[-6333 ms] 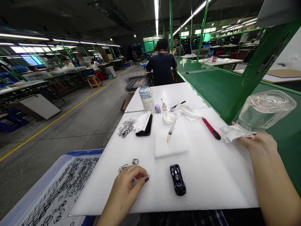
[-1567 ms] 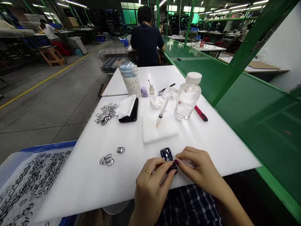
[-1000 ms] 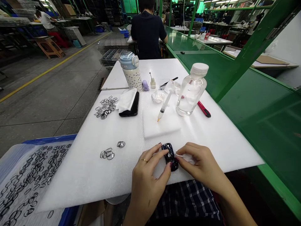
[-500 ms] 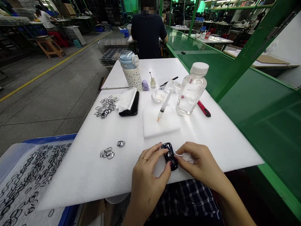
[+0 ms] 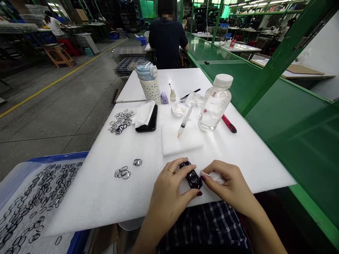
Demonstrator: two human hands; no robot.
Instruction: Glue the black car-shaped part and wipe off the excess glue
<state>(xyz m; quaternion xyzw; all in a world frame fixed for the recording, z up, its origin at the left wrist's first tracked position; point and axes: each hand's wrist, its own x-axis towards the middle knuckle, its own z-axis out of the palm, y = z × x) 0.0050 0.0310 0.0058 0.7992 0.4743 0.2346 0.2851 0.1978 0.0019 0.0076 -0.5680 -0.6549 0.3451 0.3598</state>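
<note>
A small glossy black part (image 5: 192, 178) shaped like a toy car lies on the white foam sheet (image 5: 111, 190) near its front edge. My left hand (image 5: 172, 192) curls around it, thumb and fingers gripping its sides. My right hand (image 5: 227, 187) pinches a white wipe (image 5: 213, 175) and presses it against the part's right side. A few small oval metal rings (image 5: 122, 173) lie to the left of my left hand.
Behind the hands: a thicker foam pad (image 5: 182, 139) with a syringe (image 5: 185, 121), a clear bottle (image 5: 215, 103), a red cutter (image 5: 229, 124), a phone (image 5: 148, 121), a ring pile (image 5: 121, 121), a dotted cup (image 5: 149, 82). Ring tray (image 5: 29, 197) at left. A person (image 5: 166, 38) sits ahead.
My right hand set the clear bottle down and came to the black part with the wipe; my left hand moved from the rings onto the part. Lately both hands shifted slightly, turning the part.
</note>
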